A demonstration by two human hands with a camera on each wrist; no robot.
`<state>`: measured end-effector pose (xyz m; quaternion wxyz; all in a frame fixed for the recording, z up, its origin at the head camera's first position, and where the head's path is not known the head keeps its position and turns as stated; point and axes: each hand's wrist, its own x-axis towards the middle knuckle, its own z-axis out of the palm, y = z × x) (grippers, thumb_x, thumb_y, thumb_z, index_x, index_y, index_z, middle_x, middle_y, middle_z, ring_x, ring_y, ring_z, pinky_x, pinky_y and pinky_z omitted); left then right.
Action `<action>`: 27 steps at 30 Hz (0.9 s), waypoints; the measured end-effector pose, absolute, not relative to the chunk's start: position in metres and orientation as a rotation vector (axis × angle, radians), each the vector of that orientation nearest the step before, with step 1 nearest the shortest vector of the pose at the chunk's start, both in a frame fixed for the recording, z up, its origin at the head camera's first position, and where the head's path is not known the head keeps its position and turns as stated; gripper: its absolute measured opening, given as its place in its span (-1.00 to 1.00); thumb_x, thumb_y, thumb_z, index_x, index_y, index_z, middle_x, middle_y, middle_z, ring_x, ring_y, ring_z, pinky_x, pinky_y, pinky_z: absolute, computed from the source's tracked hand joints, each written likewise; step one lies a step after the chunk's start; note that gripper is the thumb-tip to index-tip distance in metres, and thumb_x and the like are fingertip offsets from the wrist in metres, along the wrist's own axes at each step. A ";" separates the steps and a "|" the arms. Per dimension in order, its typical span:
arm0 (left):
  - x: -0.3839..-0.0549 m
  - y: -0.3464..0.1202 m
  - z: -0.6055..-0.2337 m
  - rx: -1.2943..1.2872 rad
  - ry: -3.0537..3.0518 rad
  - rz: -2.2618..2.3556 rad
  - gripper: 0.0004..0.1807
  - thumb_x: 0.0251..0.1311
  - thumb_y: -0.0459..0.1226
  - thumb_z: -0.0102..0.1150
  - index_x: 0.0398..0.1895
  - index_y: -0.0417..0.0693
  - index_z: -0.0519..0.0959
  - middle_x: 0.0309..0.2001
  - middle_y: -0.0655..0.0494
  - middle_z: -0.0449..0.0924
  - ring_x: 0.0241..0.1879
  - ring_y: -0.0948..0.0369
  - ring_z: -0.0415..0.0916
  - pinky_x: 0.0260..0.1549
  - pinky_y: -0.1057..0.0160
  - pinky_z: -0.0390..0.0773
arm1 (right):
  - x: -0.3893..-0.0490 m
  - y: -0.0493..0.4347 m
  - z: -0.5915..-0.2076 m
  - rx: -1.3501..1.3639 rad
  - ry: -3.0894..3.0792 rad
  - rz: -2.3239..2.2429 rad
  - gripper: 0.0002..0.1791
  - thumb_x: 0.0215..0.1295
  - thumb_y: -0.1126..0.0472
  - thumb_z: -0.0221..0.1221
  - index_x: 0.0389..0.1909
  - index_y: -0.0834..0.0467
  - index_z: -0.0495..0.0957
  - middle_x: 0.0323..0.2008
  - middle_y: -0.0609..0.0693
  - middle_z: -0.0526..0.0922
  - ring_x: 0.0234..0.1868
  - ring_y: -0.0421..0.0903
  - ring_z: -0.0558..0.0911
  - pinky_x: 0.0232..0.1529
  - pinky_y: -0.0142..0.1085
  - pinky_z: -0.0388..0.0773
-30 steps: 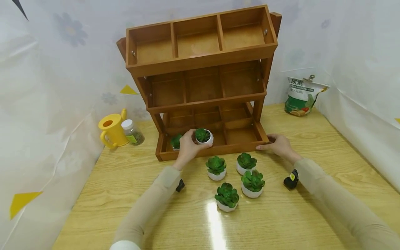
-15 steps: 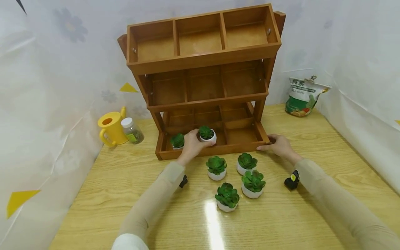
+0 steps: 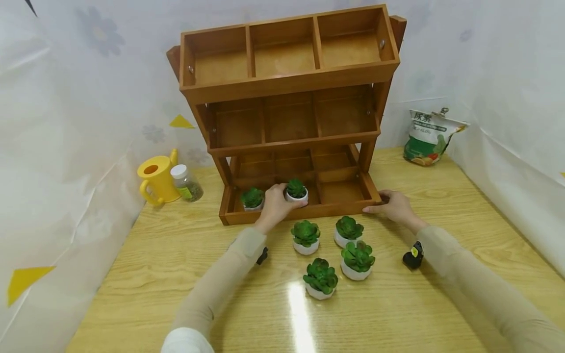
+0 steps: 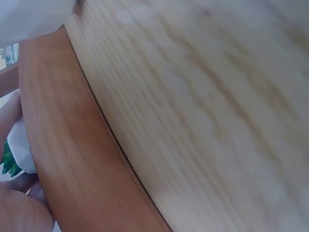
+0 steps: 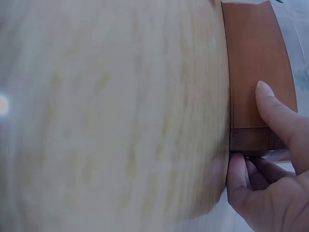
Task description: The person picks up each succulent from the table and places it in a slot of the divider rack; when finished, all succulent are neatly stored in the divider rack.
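Note:
My left hand (image 3: 276,206) grips a small potted succulent (image 3: 297,189) with a white pot, low in the middle compartment of the bottom tier of a brown wooden three-tier stand (image 3: 340,208). In the left wrist view part of the white pot (image 4: 20,147) shows between finger and thumb, behind the front board (image 4: 82,145). Another potted succulent (image 3: 252,198) sits in the left compartment, beside this hand. My right hand (image 3: 394,206) holds the stand's front right corner. Its thumb (image 5: 270,104) lies on the front board and the other fingers curl behind the end.
Several potted succulents (image 3: 305,237) stand on the wooden table (image 3: 159,284) in front of the stand. To the left are a yellow watering can (image 3: 161,180) and a white-capped jar (image 3: 187,184). A clipped green-and-white bag (image 3: 431,138) stands at the back right.
My left hand has moved slightly right and lower with the potted succulent, uncovering more of the one in the left compartment. The right hand keeps its hold on the corner.

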<state>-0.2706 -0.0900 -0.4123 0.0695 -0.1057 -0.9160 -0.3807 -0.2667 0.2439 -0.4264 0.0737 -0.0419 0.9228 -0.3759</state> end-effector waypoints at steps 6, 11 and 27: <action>-0.275 -0.085 -0.414 -0.312 -2.799 -1.124 -0.27 -0.03 0.02 0.44 0.11 -0.29 0.51 0.01 -0.17 0.58 0.01 -0.02 0.55 -0.03 0.08 0.59 | -0.268 0.245 -0.427 -0.128 2.776 -1.120 -0.06 0.10 -0.18 0.33 0.27 0.45 0.29 0.16 0.42 0.44 0.12 0.28 0.47 0.12 0.10 0.42; -0.277 -0.083 -0.416 -0.280 -2.883 -1.083 -0.21 0.04 0.07 0.37 0.20 -0.30 0.43 0.07 -0.18 0.54 0.05 -0.03 0.53 0.00 0.07 0.58 | -0.270 0.246 -0.429 -0.128 2.775 -1.121 -0.05 0.08 -0.18 0.34 0.27 0.44 0.30 0.16 0.41 0.45 0.12 0.27 0.47 0.14 0.10 0.40; -0.275 -0.083 -0.415 -0.235 -2.917 -1.108 -0.14 0.05 0.08 0.35 0.27 -0.34 0.36 0.15 -0.24 0.48 0.10 -0.06 0.49 0.02 0.05 0.57 | -0.270 0.246 -0.432 -0.110 2.777 -1.146 -0.04 0.05 -0.18 0.36 0.26 0.45 0.31 0.15 0.42 0.45 0.11 0.28 0.48 0.11 0.09 0.42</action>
